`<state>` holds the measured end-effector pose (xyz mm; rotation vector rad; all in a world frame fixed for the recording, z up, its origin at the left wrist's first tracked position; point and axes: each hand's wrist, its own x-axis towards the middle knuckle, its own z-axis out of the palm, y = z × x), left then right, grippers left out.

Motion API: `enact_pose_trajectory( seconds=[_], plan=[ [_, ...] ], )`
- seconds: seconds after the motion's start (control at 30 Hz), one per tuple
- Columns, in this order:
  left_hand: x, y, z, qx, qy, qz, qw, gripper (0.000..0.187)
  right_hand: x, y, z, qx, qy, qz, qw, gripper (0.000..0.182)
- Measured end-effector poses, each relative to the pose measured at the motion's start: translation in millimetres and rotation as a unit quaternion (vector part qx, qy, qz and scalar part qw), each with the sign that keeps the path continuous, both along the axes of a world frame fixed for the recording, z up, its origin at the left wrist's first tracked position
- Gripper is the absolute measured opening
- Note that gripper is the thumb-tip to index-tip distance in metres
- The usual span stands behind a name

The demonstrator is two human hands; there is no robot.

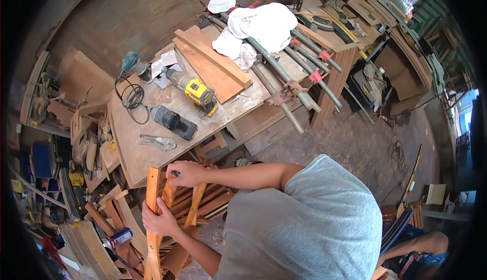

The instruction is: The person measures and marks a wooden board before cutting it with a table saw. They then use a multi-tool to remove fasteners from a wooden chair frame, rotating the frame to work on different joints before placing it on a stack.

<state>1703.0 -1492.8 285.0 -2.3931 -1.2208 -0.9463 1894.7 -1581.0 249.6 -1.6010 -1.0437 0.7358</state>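
Note:
My left hand (160,220) is wrapped round a long, narrow orange-brown wooden piece (152,194) with small holes or screws along it. Just above it, my right hand (187,173) is closed on a small dark metal part (174,174), too small to identify, at the top of a second wooden piece (168,191). A third slanting piece (196,203) stands beside these two. The workbench (124,150) is close beyond my hands, with locking pliers (158,142) near its edge.
Drills (198,92) (173,122), a corded tool (136,66), boards (208,62), white cloths (266,24) and bar clamps (279,69) lie on the bench. Wood offcuts (213,201) and a spray can (120,237) are below. Another person's limb (418,244) shows at lower right.

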Motion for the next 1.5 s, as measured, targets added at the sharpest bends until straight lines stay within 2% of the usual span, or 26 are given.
enact_pose_trajectory(
  seconds=[0.27, 0.37, 0.77, 0.9, 1.13, 1.27, 1.37, 1.4, 1.43, 1.5],
  plan=[
    [-0.8, 2.7, -2.4, -0.010, 0.009, 0.001, 1.000, 0.047, 0.2, -9.8, 12.0, -0.027, -0.007, 0.002, 1.000, 0.035],
    [-1.1, 2.1, -1.6, -0.021, 0.010, 0.006, 1.000, 0.048, 0.3, -5.1, 4.1, -0.010, -0.022, -0.007, 1.000, 0.043],
    [-2.5, 2.4, -4.0, -0.022, 0.016, 0.019, 0.999, 0.048, -5.6, -3.1, 11.5, -0.038, 0.026, -0.020, 0.999, 0.033],
    [-4.3, 3.3, -3.3, -0.014, 0.017, 0.011, 1.000, 0.049, -10.4, 2.4, 1.2, 0.006, 0.012, -0.035, 0.999, 0.031],
    [-3.2, 1.8, -2.2, -0.024, 0.015, 0.012, 1.000, 0.049, -5.8, -3.8, 10.0, -0.024, 0.006, -0.024, 0.999, 0.033],
    [-0.6, 1.5, 2.6, -0.029, -0.014, -0.032, 0.999, 0.048, -0.7, -3.4, 1.0, -0.013, -0.020, -0.038, 0.999, 0.034],
    [0.7, 4.6, 2.4, -0.051, -0.042, -0.023, 0.998, 0.049, -0.1, 7.7, -17.7, 0.080, -0.031, -0.019, 0.996, 0.035],
    [5.3, 2.2, 10.1, -0.075, -0.055, -0.028, 0.995, 0.050, 0.6, 6.9, -9.3, 0.073, 0.003, -0.022, 0.997, 0.032],
    [5.5, 1.6, 11.3, -0.063, -0.038, 0.015, 0.997, 0.048, 1.8, 13.7, -19.5, 0.069, 0.014, -0.005, 0.997, 0.031],
    [1.2, 6.6, 14.5, -0.075, -0.063, 0.001, 0.995, 0.050, 5.5, 13.4, -5.8, 0.035, 0.035, 0.026, 0.998, 0.027]
  ],
)
